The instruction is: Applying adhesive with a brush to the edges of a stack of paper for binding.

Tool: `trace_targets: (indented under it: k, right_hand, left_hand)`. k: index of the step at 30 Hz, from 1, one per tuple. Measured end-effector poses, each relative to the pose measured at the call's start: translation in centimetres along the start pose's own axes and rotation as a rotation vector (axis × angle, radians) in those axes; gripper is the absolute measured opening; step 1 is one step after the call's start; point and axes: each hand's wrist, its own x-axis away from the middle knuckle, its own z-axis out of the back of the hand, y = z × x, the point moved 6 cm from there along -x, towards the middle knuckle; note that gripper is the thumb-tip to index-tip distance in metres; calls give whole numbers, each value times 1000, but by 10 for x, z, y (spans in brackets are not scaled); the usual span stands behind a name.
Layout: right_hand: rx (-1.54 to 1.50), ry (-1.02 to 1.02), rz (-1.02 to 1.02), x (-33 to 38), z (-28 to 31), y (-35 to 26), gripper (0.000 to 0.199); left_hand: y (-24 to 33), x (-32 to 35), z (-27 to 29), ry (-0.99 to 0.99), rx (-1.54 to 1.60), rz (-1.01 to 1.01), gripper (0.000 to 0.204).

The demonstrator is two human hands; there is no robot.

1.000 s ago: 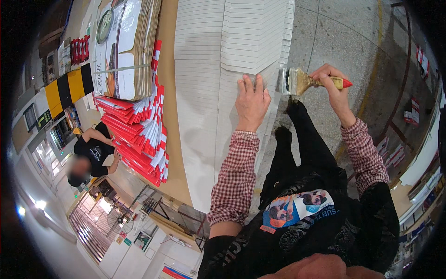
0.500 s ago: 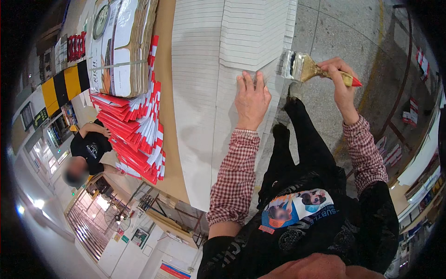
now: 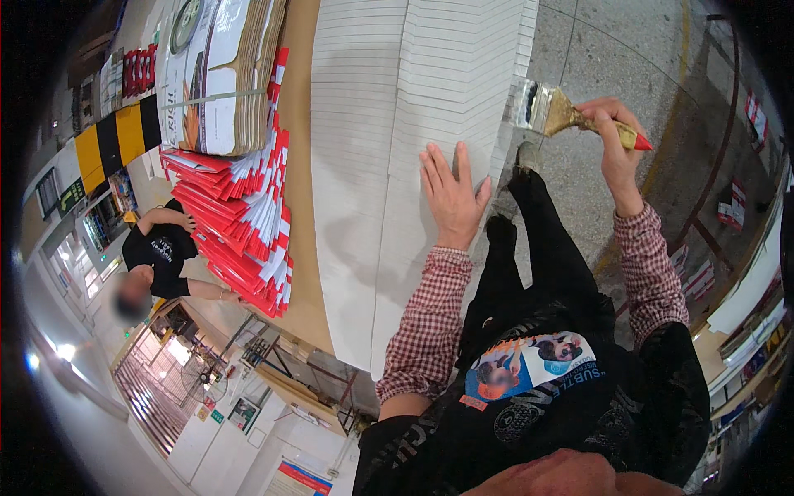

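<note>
Overlapping white paper sheets [image 3: 356,124] lie fanned in close rows over the table, their edges showing as thin lines. My left hand [image 3: 453,198] rests flat on the nearer sheets with its fingers spread. In my right hand [image 3: 616,140] is a flat paintbrush [image 3: 566,114] with a pale handle tipped red, gripped by the handle. Its bristle end points left and sits at the right edge of the sheets; whether it touches them I cannot tell.
Left of the sheets, a strapped bundle of printed cardboard [image 3: 219,83] stands beside a slanting pile of red-and-white folded pieces [image 3: 240,240]. Brown tabletop [image 3: 302,248] shows between. Beyond the table stands another person [image 3: 165,256] in black. Red-and-white pieces [image 3: 732,205] lie at far right.
My left hand has slid a little toward me and its fingers have spread. The paintbrush has shifted slightly to the right. The other person's lower arm now reaches out toward the red-and-white pile.
</note>
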Motion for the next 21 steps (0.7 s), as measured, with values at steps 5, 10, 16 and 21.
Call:
trace_targets:
  k: [5,10,16,21]
  right_hand:
    - [44,-66,-29,19,-17,-7,18]
    - [34,-145,6,30,-17,-20,17]
    - [100,-67,16,29,-18,-16,18]
    - [48,-174,-23,56,-25,-24,18]
  left_hand:
    - [-3,-7,9,-16,29,-95,53]
    - [-4,-13,12,-47,36,-93,50]
    - [-2,-14,16,-23,-5,-113,45]
    - [-4,-8,7,-71,9,-58,49]
